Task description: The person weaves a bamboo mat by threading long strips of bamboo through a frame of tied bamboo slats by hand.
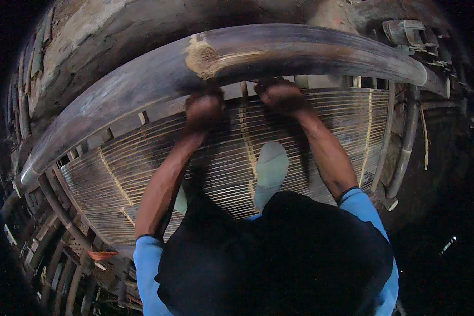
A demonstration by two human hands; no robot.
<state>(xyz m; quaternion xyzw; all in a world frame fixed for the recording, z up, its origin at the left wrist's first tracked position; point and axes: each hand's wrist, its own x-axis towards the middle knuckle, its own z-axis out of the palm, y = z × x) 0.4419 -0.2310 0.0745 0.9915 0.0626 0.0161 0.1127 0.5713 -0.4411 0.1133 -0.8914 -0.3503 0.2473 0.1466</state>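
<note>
Holding left hand (204, 109) and right hand (280, 96), both curled, close to a thick pole (310, 47) in front, with slatted mat (329, 124) below them and pale footwear (272, 167) behind.

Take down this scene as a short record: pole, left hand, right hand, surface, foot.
Pole: thick, dark, with a pale rough patch
Left hand: curled, near the patch; contact unclear
Right hand: curled, near the pole; grip unclear
Surface: narrow slats with gaps
Foot: pale green covering, over the slats
</note>
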